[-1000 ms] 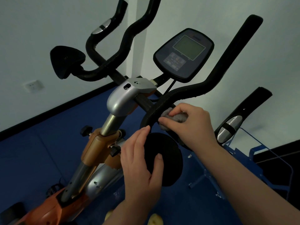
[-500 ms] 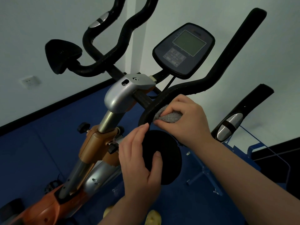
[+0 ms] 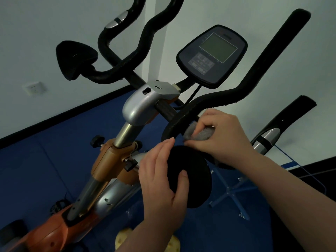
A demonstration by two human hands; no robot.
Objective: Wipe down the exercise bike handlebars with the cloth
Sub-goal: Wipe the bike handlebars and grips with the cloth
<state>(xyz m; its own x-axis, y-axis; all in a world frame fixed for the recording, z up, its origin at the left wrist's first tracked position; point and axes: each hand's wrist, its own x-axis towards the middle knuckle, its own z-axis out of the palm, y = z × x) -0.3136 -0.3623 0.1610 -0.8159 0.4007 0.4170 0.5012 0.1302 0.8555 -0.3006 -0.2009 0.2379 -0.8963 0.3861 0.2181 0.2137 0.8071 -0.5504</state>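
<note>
The exercise bike's black foam handlebars (image 3: 254, 73) curve up on both sides of a dark console (image 3: 211, 55). My right hand (image 3: 221, 135) presses a grey cloth (image 3: 198, 133) against the lower bend of the right handlebar, just above a round black elbow pad (image 3: 192, 177). My left hand (image 3: 161, 180) grips that pad from its left edge, thumb across its face. A matching triangular pad (image 3: 74, 59) sits on the left handlebar (image 3: 134, 51).
A silver clamp (image 3: 145, 102) tops the chrome and orange stem (image 3: 112, 160). A black grip with a silver sensor (image 3: 283, 124) rises at the right. Blue floor mats (image 3: 36, 170), a blue metal frame (image 3: 234, 190), white walls and a wall socket (image 3: 34, 88) surround the bike.
The cloth under my right hand has slid a little along the handlebar bend, and more of it shows now. My left hand stays on the round pad. The view has shifted slightly.
</note>
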